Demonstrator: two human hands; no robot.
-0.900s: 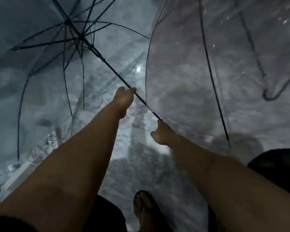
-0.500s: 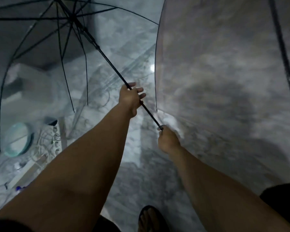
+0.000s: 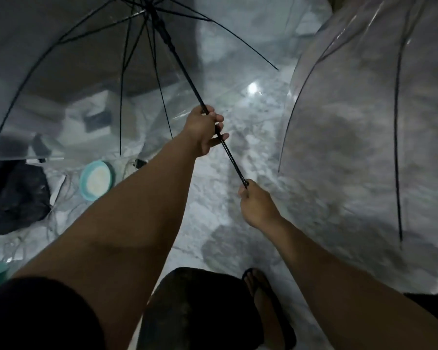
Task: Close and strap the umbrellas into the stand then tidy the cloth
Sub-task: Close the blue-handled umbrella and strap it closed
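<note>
A clear umbrella with black ribs is spread open at the upper left, and its black shaft [image 3: 182, 72] slants down toward me. My left hand [image 3: 205, 130] grips the shaft about halfway along. My right hand [image 3: 257, 205] grips the shaft's lower end, with the handle hidden inside the fist. A second clear umbrella [image 3: 364, 122] stands open on the floor at the right, its canopy facing me. A dark cloth [image 3: 15, 195] lies bunched on the floor at the far left. No stand shows.
The floor is grey marble [image 3: 213, 210]. A teal round dish [image 3: 96, 180] and loose white cables [image 3: 56, 213] lie at the left, beside boxes seen through the canopy. My sandalled foot [image 3: 266, 296] stands at the bottom centre.
The view has tilted, bringing the dark cloth and teal dish into sight. The held umbrella has swung more upright. Both hands keep their hold on the shaft.
</note>
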